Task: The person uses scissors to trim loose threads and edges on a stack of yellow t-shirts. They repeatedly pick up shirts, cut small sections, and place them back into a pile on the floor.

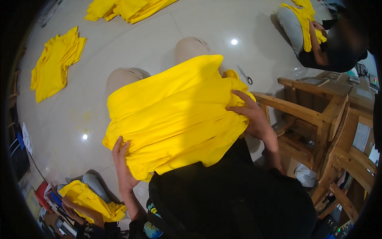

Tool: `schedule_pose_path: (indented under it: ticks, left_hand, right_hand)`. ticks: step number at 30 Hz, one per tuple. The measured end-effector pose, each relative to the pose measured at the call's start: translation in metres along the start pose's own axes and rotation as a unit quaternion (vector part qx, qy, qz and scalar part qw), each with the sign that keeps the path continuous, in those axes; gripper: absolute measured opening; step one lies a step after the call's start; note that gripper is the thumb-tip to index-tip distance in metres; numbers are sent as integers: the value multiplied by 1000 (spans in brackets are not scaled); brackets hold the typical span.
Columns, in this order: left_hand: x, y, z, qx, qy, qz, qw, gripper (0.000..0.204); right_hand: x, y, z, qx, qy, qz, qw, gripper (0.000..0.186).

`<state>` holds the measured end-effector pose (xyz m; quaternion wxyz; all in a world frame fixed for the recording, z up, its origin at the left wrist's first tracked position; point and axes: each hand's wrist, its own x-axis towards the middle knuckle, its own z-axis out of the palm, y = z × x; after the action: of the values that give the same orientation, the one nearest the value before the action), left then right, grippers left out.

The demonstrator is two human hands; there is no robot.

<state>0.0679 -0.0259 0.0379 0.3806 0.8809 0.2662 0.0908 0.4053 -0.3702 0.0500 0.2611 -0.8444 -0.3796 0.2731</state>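
Note:
A yellow T-shirt lies spread across my lap, with long creases running from side to side. My left hand grips its left edge near the lower corner, fingers over the cloth. At the right side, my right hand holds bunched fabric, with two fingers showing on top; its other fingers are partly hidden. My knees in beige trousers stick out beyond the shirt's far edge.
Scissors lie on the pale tiled floor beyond my right hand. Yellow garments rest at far left, with more yellow cloth at the top. Wooden frames stand close on my right. Two people handle yellow cloth nearby.

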Motion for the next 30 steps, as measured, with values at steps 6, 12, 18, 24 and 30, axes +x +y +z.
schedule_pose_path:
  ticks: [6, 12, 18, 24, 30]
  left_hand:
    - [-10, -24, 2, 55, -64, 18, 996, 71]
    - [48, -49, -32, -18, -34, 9, 999, 49]
    - [164, -54, -25, -338, -6, -281, 898, 28]
    - [130, -52, -54, 38, 149, -12, 988, 39]
    - [48, 7, -28, 72, -15, -26, 997, 58]
  right_hand:
    - [41, 12, -21, -34, 5, -27, 999, 40]
    - [128, 10, -46, -21, -34, 14, 999, 33]
    - [222, 22, -19, -61, 28, 75, 995, 52]
    - [152, 10, -33, 20, 194, 35, 980, 62]
    - [76, -30, -4, -74, 61, -52, 994, 97]
